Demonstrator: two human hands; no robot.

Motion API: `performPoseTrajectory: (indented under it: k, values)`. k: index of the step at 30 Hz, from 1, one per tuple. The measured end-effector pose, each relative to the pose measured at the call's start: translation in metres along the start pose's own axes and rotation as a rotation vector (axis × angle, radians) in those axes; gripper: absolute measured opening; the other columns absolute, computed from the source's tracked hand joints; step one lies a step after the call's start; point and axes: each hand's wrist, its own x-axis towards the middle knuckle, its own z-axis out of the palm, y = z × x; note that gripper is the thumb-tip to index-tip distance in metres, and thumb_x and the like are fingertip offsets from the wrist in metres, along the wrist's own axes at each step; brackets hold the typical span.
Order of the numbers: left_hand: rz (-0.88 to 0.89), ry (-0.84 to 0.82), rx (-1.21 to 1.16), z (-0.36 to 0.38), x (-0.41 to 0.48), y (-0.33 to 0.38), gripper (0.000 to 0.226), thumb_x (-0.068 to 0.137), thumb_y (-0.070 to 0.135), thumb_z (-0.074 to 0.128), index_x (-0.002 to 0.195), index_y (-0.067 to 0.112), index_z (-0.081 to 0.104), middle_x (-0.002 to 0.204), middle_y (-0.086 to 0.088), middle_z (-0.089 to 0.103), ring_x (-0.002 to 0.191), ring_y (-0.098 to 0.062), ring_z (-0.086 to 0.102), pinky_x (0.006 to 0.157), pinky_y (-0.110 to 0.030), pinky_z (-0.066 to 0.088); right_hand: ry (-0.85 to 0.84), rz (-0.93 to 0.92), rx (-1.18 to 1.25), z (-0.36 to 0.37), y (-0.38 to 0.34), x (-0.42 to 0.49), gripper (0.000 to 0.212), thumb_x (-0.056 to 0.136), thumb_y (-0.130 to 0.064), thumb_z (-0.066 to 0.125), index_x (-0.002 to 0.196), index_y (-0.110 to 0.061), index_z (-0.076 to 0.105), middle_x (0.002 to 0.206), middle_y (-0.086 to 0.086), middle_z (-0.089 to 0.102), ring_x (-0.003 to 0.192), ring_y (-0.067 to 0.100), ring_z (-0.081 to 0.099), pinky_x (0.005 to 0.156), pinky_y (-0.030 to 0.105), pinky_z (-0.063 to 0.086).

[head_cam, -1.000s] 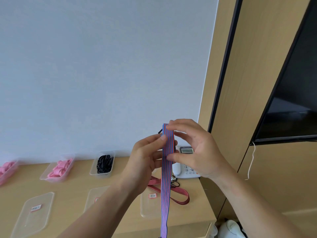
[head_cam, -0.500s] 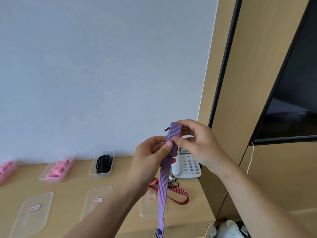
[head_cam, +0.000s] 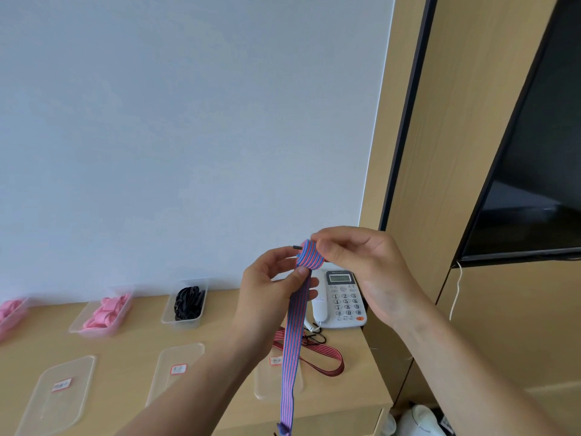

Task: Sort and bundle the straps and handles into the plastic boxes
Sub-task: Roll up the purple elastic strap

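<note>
well left of the telephone sit a box of pink straps and a box of black handles. in front of the telephone, the left hand pinches the striped strap under its rolled top; the right hand pinches that roll.

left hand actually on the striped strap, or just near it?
Touching. Head view: the left hand pinches the striped strap just below its rolled-up top, with the thumb laid across the band and no gap.
</note>
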Motion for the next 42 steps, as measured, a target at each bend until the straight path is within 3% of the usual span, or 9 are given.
performPoseTrajectory:
  k: [4, 8, 11, 16, 21, 25, 29, 34, 42]
  values:
    - [-0.001, 0.019, 0.004, 0.000, 0.000, 0.002, 0.020, 0.096, -0.002, 0.068, 0.114, 0.005, 0.069, 0.092, -0.015, 0.076, 0.075, -0.034, 0.079, 0.063, -0.035, 0.063, -0.136, 0.088, 0.024, 0.000, -0.004, -0.004, 0.041, 0.073, -0.033, 0.084, 0.113, -0.023, 0.075, 0.108, 0.006, 0.078, 0.104, 0.021, 0.073, 0.087, 0.025, 0.054]
    - [-0.063, -0.022, 0.060, -0.002, -0.002, 0.003, 0.015, 0.096, -0.002, 0.065, 0.110, 0.003, 0.069, 0.077, -0.012, 0.077, 0.071, -0.031, 0.078, 0.060, -0.036, 0.063, -0.095, 0.048, 0.040, 0.002, -0.004, -0.007, 0.053, 0.069, -0.014, 0.089, 0.118, -0.019, 0.071, 0.108, 0.012, 0.077, 0.101, 0.031, 0.074, 0.084, 0.033, 0.058]
    - [-0.113, -0.071, 0.076, -0.004, -0.005, 0.003, 0.020, 0.101, 0.004, 0.056, 0.101, 0.003, 0.076, 0.080, -0.015, 0.077, 0.078, -0.034, 0.079, 0.067, -0.042, 0.065, -0.048, -0.004, -0.034, 0.003, 0.000, -0.006, 0.060, 0.063, -0.011, 0.091, 0.119, -0.022, 0.072, 0.110, 0.009, 0.076, 0.105, 0.030, 0.072, 0.091, 0.039, 0.058]
    - [-0.193, -0.146, -0.108, -0.010, -0.008, 0.007, 0.047, 0.107, 0.043, 0.048, 0.106, 0.010, 0.081, 0.101, -0.020, 0.078, 0.080, -0.033, 0.075, 0.072, -0.042, 0.064, -0.081, -0.085, -0.081, 0.005, 0.012, -0.008, 0.069, 0.061, -0.002, 0.091, 0.124, -0.018, 0.068, 0.123, 0.007, 0.070, 0.117, 0.028, 0.065, 0.100, 0.045, 0.054]
    - [-0.082, -0.190, -0.012, -0.016, -0.010, 0.005, 0.032, 0.090, 0.033, 0.067, 0.110, 0.010, 0.079, 0.092, -0.011, 0.074, 0.077, -0.029, 0.072, 0.073, -0.036, 0.061, -0.159, -0.112, -0.205, 0.003, 0.015, -0.008, 0.078, 0.062, -0.001, 0.089, 0.133, -0.019, 0.062, 0.139, -0.005, 0.061, 0.132, 0.019, 0.056, 0.103, 0.048, 0.051]
    - [-0.039, -0.171, -0.003, -0.016, -0.012, 0.001, 0.023, 0.098, 0.016, 0.066, 0.117, 0.010, 0.077, 0.093, -0.015, 0.077, 0.083, -0.027, 0.074, 0.072, -0.036, 0.062, -0.118, 0.005, -0.201, 0.004, 0.011, -0.004, 0.059, 0.078, -0.020, 0.085, 0.132, -0.030, 0.063, 0.126, -0.007, 0.069, 0.119, 0.010, 0.064, 0.099, 0.042, 0.055]
    - [-0.045, -0.168, -0.033, -0.014, -0.014, -0.004, 0.033, 0.089, 0.024, 0.066, 0.117, 0.008, 0.076, 0.097, -0.017, 0.078, 0.085, -0.028, 0.075, 0.075, -0.038, 0.063, -0.069, 0.010, -0.292, 0.006, 0.011, 0.001, 0.025, 0.090, -0.010, 0.074, 0.109, -0.026, 0.074, 0.102, -0.001, 0.076, 0.099, 0.018, 0.071, 0.090, 0.039, 0.058]
    - [-0.074, -0.175, -0.037, -0.015, -0.014, -0.011, 0.038, 0.086, 0.027, 0.075, 0.119, 0.010, 0.072, 0.101, -0.017, 0.080, 0.093, -0.033, 0.078, 0.089, -0.050, 0.063, 0.047, -0.013, -0.149, 0.006, 0.013, 0.003, 0.024, 0.088, -0.001, 0.074, 0.100, -0.022, 0.077, 0.091, 0.005, 0.078, 0.082, 0.015, 0.073, 0.073, 0.023, 0.057]
    - [-0.060, -0.104, 0.011, -0.015, -0.010, -0.017, 0.029, 0.098, -0.004, 0.065, 0.121, 0.012, 0.070, 0.098, -0.012, 0.081, 0.085, -0.029, 0.079, 0.074, -0.032, 0.063, 0.118, 0.000, -0.061, 0.011, 0.017, -0.001, 0.017, 0.087, -0.023, 0.076, 0.104, -0.022, 0.078, 0.100, 0.003, 0.077, 0.094, 0.023, 0.071, 0.078, 0.031, 0.059]
